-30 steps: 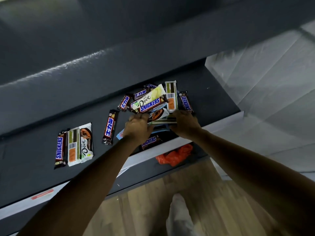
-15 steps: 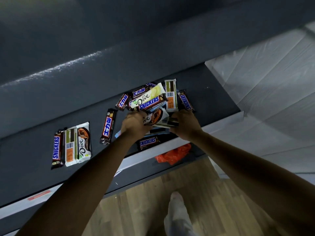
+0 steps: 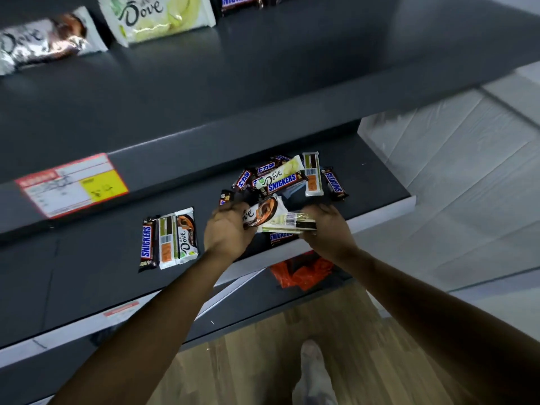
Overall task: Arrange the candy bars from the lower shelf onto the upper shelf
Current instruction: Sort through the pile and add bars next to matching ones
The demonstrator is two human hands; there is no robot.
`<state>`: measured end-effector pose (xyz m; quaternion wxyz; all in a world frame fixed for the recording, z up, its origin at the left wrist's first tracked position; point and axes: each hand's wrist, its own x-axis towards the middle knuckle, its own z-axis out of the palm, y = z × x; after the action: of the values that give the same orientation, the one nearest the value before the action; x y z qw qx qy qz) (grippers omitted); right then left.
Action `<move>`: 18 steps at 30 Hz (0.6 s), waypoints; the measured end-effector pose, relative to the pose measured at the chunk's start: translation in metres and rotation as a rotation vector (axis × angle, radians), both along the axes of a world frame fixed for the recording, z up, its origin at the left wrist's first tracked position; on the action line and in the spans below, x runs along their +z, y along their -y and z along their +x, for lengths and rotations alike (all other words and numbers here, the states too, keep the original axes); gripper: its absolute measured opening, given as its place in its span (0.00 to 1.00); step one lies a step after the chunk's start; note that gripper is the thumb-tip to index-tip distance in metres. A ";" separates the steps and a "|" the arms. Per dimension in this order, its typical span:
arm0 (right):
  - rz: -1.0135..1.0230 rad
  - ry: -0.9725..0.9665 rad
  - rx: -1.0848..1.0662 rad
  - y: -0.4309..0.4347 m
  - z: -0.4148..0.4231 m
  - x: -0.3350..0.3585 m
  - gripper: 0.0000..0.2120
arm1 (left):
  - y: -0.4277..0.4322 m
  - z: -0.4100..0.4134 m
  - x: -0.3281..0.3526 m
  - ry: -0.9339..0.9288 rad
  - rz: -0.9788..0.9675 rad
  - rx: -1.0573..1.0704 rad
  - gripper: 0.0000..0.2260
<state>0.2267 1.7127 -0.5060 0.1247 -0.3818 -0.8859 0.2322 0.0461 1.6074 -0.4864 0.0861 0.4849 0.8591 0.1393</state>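
Candy bars [image 3: 270, 215] lifted, upper shelf [image 3: 292, 68] now visible

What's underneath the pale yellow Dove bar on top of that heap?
A Snickers bar shows from beneath the Dove bar, and a dark bar pokes out at its far edge. Anything deeper is covered.

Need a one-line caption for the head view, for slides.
Left hand and right hand hold a Dove bar and a pale barcoded bar over the loose pile on the lower shelf.
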 end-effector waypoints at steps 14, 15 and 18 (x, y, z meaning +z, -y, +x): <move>0.112 0.007 0.131 0.101 -0.028 0.115 0.25 | 0.111 -0.002 0.116 -0.146 0.135 -0.070 0.20; 0.109 -0.004 0.144 0.105 -0.027 0.125 0.25 | 0.117 -0.002 0.124 -0.156 0.156 -0.073 0.20; 0.125 -0.074 0.174 0.117 -0.026 0.157 0.23 | 0.136 -0.001 0.147 -0.166 0.227 -0.068 0.19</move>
<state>0.2006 1.5953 -0.3488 0.1602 -0.2860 -0.9232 0.2005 0.0451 1.4716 -0.3391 -0.0358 0.5300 0.8252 0.1920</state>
